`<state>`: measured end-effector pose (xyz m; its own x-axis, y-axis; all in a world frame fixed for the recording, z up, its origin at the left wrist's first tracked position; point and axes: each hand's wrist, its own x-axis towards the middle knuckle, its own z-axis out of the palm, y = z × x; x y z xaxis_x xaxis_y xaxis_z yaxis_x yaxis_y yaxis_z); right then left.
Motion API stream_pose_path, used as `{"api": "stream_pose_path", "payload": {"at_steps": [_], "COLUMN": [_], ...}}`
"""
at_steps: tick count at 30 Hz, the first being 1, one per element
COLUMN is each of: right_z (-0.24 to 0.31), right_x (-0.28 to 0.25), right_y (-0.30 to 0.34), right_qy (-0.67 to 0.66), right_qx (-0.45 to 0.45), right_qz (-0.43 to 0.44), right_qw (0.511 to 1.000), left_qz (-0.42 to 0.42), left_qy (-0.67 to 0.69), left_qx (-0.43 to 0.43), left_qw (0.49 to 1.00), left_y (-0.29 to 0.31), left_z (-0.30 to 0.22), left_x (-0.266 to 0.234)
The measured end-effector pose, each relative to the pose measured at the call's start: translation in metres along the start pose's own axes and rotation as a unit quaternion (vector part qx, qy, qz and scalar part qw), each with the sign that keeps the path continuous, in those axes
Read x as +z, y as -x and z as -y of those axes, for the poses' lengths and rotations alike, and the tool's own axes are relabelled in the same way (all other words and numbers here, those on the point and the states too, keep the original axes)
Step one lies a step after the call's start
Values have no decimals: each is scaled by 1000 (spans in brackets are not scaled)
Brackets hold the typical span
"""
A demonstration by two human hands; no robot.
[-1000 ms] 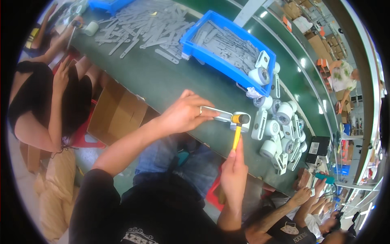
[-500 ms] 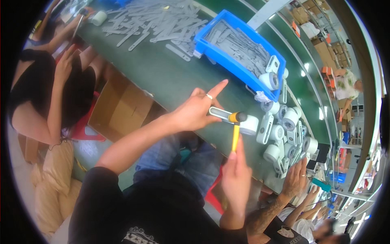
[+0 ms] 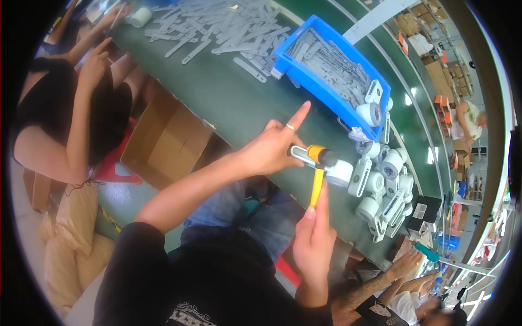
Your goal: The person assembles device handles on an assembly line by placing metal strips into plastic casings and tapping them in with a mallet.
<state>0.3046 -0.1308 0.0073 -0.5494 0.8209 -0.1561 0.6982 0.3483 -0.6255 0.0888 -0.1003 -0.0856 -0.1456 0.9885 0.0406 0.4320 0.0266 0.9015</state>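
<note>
My left hand (image 3: 265, 151) holds the handle of a white device with a round head (image 3: 339, 173), which looks like a handheld fan, against the green table. The thumb and lower fingers close on it while the index finger points out straight. My right hand (image 3: 314, 242) grips the yellow handle of a small mallet (image 3: 317, 189). The mallet's yellow and black head lies over the fan's handle, close to the round head; whether they touch I cannot tell. Beyond my hands stands a blue bin (image 3: 312, 93) of grey strips, with fans at its right end.
Several similar white fans (image 3: 375, 182) are heaped to the right. Loose grey strips (image 3: 228, 30) cover the far left of the table (image 3: 217, 81). An open cardboard box (image 3: 163, 144) stands by the table's left edge. Co-workers sit on both sides; one's hand (image 3: 405, 263) is at right.
The view has shifted slightly, and the mallet head sits a little further left over the fan's handle. The co-worker's hand at right has drawn away from the heap, exposing a black box.
</note>
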Motion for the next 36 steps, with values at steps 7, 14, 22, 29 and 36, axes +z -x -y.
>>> {"api": "stream_pose_path", "payload": {"at_steps": [7,14,22,29,36], "right_z": [-12,-43,-76,-58,-61], "right_x": [-2,-4,15,28,21], "right_y": [5,17,30,7,-25], "right_qy": [-41,-234,-353,-439,-408], "right_qx": [-14,62,143,141,139], "right_qz": [-46,-83,-106,-134,-123], "right_qw": [998,967,919,877,894], "left_qz": [-10,-66,-229,-250,-204], "left_qy": [6,-119,-261,-203,-174], "left_qx": [27,127,379,139,66], "left_qw": [1000,983,857,936,961], "left_y": [-3,9,21,50,59], "left_z": [-3,12,16,-34,-41], "left_x": [-1,17,21,57,75]}}
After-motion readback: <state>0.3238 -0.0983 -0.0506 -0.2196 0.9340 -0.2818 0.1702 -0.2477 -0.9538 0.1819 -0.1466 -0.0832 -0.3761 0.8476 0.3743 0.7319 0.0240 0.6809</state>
